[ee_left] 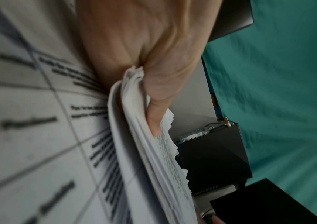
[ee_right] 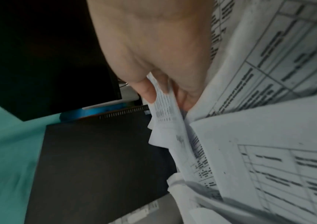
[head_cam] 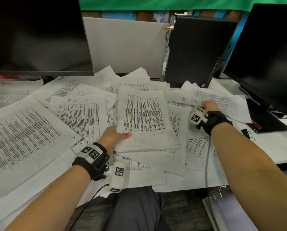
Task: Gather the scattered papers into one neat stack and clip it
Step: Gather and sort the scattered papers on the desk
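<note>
From the head view the desk is buried under loose papers (head_cam: 82,114), and the printed text is too blurred to read. The left hand (head_cam: 113,136) grips a partly squared stack (head_cam: 144,117) at its near left corner, thumb on top, fingers hidden beneath. The right hand (head_cam: 209,106) pinches a sheet (head_cam: 212,97) at far right; a binder clip (head_cam: 247,131) lies beyond that forearm. The left wrist view shows the thumb (ee_left: 159,106) pressing the stack's layered edges. The right wrist view shows thumb (ee_right: 146,89) and fingers nipping the sheet's edge.
</note>
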